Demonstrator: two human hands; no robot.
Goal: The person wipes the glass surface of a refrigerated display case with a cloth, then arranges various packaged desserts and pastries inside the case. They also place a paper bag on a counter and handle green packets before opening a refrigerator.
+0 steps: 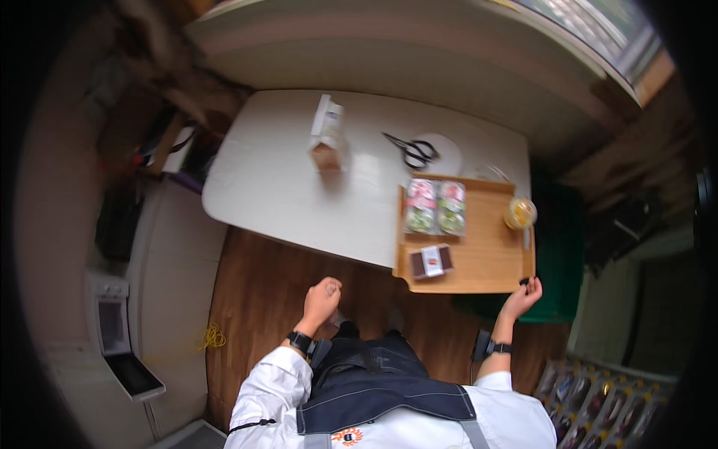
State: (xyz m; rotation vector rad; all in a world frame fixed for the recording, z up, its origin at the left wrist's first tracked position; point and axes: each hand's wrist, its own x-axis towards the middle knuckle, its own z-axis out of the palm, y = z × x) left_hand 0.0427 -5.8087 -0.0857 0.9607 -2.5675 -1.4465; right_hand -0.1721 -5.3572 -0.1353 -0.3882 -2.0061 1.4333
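In front of my body my left hand [322,300] hangs over the floor with curled fingers and nothing visible in it. My right hand [523,297] is at the near right corner of a wooden tray [482,264]. A small dark thing [525,282] shows at its fingertips; blur hides what it is and whether I grip it. On the tray are two clear packs [420,206] [451,207] with pink and green contents, side by side. Closer to me lies a dark brown box with a white band [431,261]. A clear cup with yellow contents [520,213] stands at the right rim.
The tray rests on a white table [269,168], its near edge overhanging. Black-handled scissors [412,151] lie partly on a white disc [446,154]. A carton-like package [328,137] stands farther left. Right of the table is a green bin [561,247]; yellow cord [212,337] lies left.
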